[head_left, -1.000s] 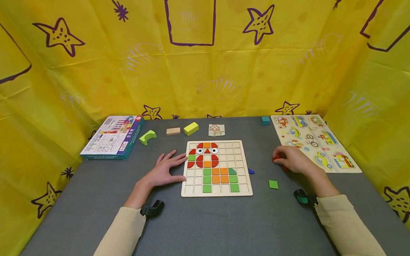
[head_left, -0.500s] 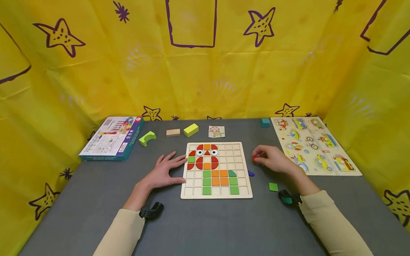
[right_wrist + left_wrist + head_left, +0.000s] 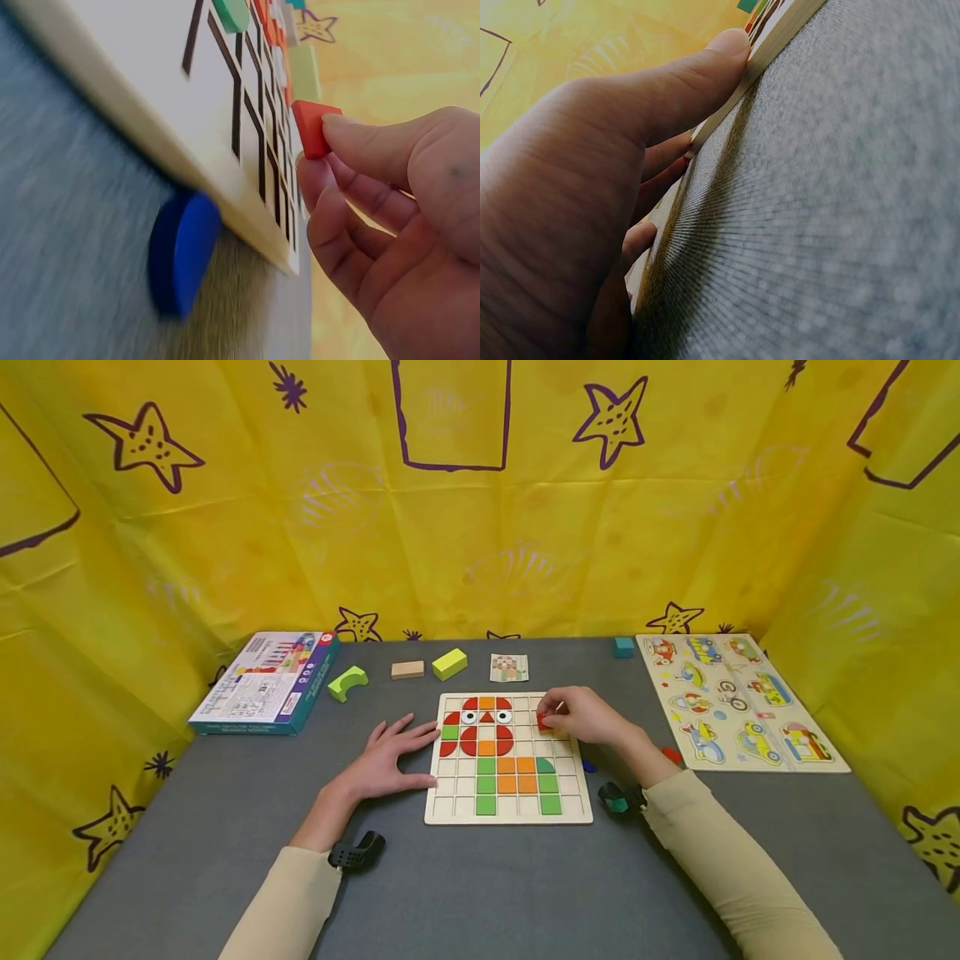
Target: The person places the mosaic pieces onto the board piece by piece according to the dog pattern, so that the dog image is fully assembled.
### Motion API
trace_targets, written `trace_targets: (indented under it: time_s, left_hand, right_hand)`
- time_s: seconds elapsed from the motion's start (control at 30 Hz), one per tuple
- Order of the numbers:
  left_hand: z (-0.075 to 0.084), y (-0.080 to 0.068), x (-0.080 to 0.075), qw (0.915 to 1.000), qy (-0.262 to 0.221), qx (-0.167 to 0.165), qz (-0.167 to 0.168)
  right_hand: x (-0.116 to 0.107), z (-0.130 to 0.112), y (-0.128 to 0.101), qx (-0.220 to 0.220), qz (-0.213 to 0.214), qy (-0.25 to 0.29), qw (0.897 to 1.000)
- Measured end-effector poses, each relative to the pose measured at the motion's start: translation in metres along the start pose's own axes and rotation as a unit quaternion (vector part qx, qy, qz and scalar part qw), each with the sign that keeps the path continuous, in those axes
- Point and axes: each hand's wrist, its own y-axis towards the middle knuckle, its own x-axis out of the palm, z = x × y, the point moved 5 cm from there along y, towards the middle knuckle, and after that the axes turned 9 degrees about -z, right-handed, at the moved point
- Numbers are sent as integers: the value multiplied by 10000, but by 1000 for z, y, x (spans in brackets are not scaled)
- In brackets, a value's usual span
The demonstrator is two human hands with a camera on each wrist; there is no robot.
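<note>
My right hand (image 3: 588,718) pinches a small red tile (image 3: 306,129) between thumb and fingertips, over the upper right squares of the wooden grid board (image 3: 456,811). In the right wrist view the tile has straight sides and sits close above the grid. My left hand (image 3: 388,762) lies spread at the board's left edge, its thumb (image 3: 705,71) and fingertips touching the rim. Red, orange and green tiles (image 3: 486,786) and two eye tiles (image 3: 504,717) fill part of the grid in an animal-like picture.
A blue rounded piece (image 3: 184,251) lies by the board's right edge. Further right are a red piece (image 3: 672,755) and a picture puzzle board (image 3: 750,710). Behind stand a pattern card (image 3: 509,667), a yellow block (image 3: 449,664), a green arch block (image 3: 348,682) and a box (image 3: 262,685).
My right hand has carried the red tile leftward from beside the puzzle board to over the grid. Its forearm now hides the green square tile. The left hand stays at the edge.
</note>
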Motion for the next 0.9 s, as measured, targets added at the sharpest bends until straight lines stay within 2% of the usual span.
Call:
trace_targets:
  time_s: [0.17, 0.5, 0.9]
  left_hand:
    - [0, 0, 0, 10000, 12, -22, -4]
    - [-1, 1, 1, 10000, -14, -25, -27]
    - [-1, 1, 0, 10000, 49, -15, -20]
  right_hand:
    - [5, 1, 18, 293, -66, 74, 9995]
    - [10, -1, 41, 245, -74, -164, 9995]
    - [16, -8, 46, 190, -192, -520, 9983]
